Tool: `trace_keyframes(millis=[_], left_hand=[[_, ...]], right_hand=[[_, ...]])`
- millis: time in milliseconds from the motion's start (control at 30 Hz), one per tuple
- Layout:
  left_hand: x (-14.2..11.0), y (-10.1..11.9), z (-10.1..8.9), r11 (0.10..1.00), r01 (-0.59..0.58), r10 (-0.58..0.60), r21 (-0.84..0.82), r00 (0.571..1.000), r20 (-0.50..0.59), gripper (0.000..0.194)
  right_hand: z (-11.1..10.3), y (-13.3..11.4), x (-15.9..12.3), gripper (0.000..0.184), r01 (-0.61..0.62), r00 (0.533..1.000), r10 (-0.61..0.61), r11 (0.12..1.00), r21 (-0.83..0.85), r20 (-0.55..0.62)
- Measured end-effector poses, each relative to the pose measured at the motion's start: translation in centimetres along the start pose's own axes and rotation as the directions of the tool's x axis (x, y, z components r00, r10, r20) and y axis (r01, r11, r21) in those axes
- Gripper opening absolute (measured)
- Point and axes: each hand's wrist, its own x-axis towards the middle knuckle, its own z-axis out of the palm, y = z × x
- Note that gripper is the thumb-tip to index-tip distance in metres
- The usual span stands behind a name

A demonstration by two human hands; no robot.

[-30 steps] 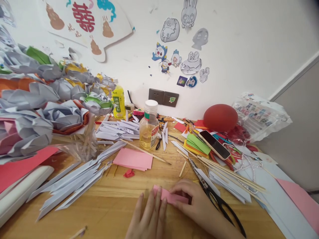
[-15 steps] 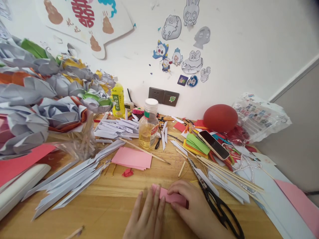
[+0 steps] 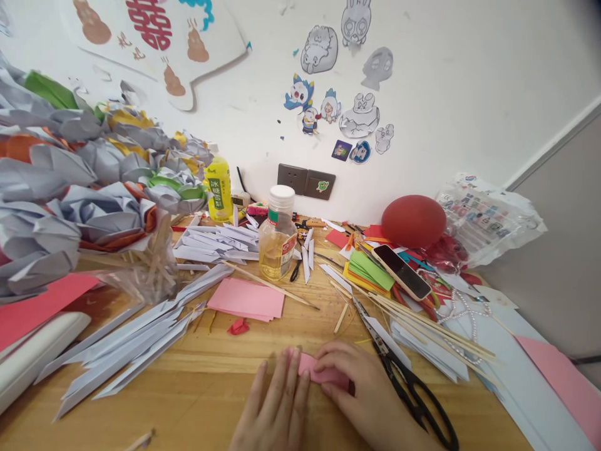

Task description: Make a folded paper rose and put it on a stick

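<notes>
A narrow folded strip of pink paper (image 3: 323, 372) lies on the wooden table under both hands. My left hand (image 3: 275, 401) rests flat with fingers stretched out, its fingertips pressing the paper's left end. Thumb and fingers of my right hand (image 3: 359, 382) pinch the right part of the strip, hiding some of it. Beyond the hands is a stack of pink paper sheets (image 3: 246, 299), with a small red paper scrap (image 3: 238, 326) just in front of it. Black-handled scissors (image 3: 406, 382) lie right beside my right hand.
Folded white paper strips (image 3: 131, 344) and large paper flowers (image 3: 103, 213) fill the left. A bottle of yellowish liquid (image 3: 277, 241) and a yellow bottle (image 3: 218, 188) stand toward the wall. Right: wooden sticks (image 3: 432, 326), a phone (image 3: 402, 272), green paper (image 3: 370, 270), a red balloon (image 3: 413, 220).
My left hand's fingertips have shifted slightly along the pink paper, covering its left end more. My right hand keeps its pinch. The whole view has drifted a little.
</notes>
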Motion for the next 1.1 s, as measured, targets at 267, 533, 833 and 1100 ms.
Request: trace_keyframes(millis=[267,533,833,1100], left_hand=[[0.1,-0.7,-0.1,0.996,-0.085,0.085,0.017,0.996,-0.011,0.041],[0.2,-1.0,-0.2,0.995,-0.097,0.097,0.021,0.995,0.01,0.044],[0.5,-1.3,-1.1,0.993,-0.107,0.11,-0.05,0.991,0.079,0.067],[0.8,-1.6,-1.6,0.991,-0.11,0.115,-0.071,0.992,0.06,0.073]], right_hand=[[0.1,-1.0,-0.1,0.024,0.059,0.998,-0.058,0.993,-0.099,0.017],[0.3,-0.7,-1.1,0.025,0.211,0.975,-0.219,0.894,-0.397,0.025],[-2.8,0.4,-5.2,0.035,0.277,0.958,-0.251,0.696,-0.662,0.137],[-2.1,0.3,-5.6,0.039,0.268,0.955,-0.289,0.76,-0.592,0.061]])
